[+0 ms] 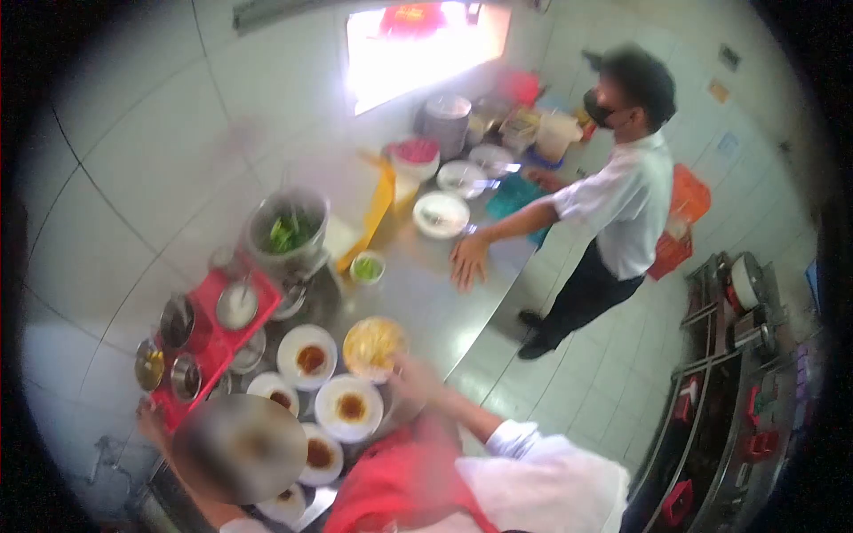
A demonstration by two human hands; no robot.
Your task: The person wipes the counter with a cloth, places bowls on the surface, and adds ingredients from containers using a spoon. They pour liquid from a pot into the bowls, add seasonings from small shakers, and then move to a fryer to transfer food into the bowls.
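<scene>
My right hand (414, 384) is at the right rim of a bowl of pale yellow food (376, 349), with its fingers curled against that edge. At the far left, partly hidden, my left hand (153, 421) is beside the lower end of a red tray (215, 343); its fingers are too small and blurred to read. A round blurred patch covers part of my left arm. White bowls with brown sauce, among them one bowl (352, 409) and another (307, 357), stand in front of me. The tray carries several metal containers and a cup of white contents (236, 306).
A pot of green leaves (289, 226) and a small bowl of chopped greens (367, 267) stand farther back. A co-worker (622, 178) leans a hand on the steel counter (425, 293) near white plates (442, 214). Shelving (711, 355) lines the right side.
</scene>
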